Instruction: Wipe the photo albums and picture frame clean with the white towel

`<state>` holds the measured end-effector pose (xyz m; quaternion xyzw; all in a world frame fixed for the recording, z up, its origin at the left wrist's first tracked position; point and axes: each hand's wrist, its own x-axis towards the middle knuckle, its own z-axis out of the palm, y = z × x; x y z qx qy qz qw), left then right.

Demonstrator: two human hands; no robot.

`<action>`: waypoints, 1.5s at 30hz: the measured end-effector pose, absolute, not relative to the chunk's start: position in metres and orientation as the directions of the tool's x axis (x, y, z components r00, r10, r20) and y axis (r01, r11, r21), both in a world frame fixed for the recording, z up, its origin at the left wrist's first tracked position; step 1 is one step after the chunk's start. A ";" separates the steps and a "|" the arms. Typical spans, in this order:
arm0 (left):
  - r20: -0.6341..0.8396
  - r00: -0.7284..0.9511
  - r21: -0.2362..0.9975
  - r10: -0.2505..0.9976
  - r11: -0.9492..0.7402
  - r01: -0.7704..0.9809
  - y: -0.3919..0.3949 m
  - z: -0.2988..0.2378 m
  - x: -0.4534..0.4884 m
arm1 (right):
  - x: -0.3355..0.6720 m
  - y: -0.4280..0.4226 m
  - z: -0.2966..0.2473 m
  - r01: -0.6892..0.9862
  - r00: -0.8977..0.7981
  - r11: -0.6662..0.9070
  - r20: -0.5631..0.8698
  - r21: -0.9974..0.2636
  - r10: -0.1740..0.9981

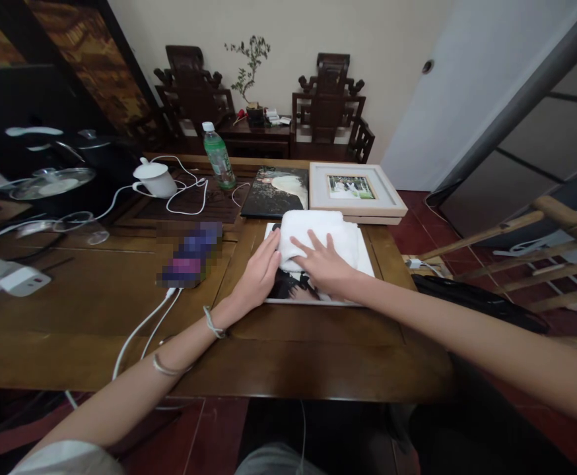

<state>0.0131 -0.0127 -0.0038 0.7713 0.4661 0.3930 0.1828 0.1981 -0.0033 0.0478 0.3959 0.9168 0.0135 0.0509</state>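
Note:
A folded white towel [345, 241] lies on a flat photo panel [288, 290] with a white edge, near the table's right end. My right hand [325, 264] rests on the towel with its fingers spread, pressing it against the panel. Along the panel's left side lies my left hand [259, 270], fingers stretched out and touching the panel's edge beside the towel. Much of the panel's picture is hidden by the towel and my right hand.
Behind the panel lie a dark photo album [273, 198] and a light wooden picture frame [387, 194]. A green bottle [219, 158], a lidded white cup [154, 179], a phone with a blurred screen [192, 254] and white cables are on the left. Wooden rails [496, 231] stand at right.

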 end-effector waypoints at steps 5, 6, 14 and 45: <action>0.501 0.128 0.705 0.856 -0.490 0.513 -0.014 0.002 0.009 | 0.194 -0.037 0.048 0.547 -0.834 0.837 -0.078 0.017 0.546; 0.503 0.125 0.706 0.855 -0.490 0.511 -0.014 0.002 0.008 | 0.196 -0.046 0.050 0.516 -0.853 0.856 -0.086 -0.001 0.514; 0.428 0.274 0.609 0.861 -0.499 0.616 -0.016 -0.001 0.014 | 0.237 -0.093 0.070 0.560 -0.824 0.808 -0.227 -0.185 0.519; 0.366 0.399 0.525 0.841 -0.541 0.657 -0.011 -0.015 0.012 | 0.246 0.040 0.078 0.621 -0.700 0.652 0.066 -0.434 0.711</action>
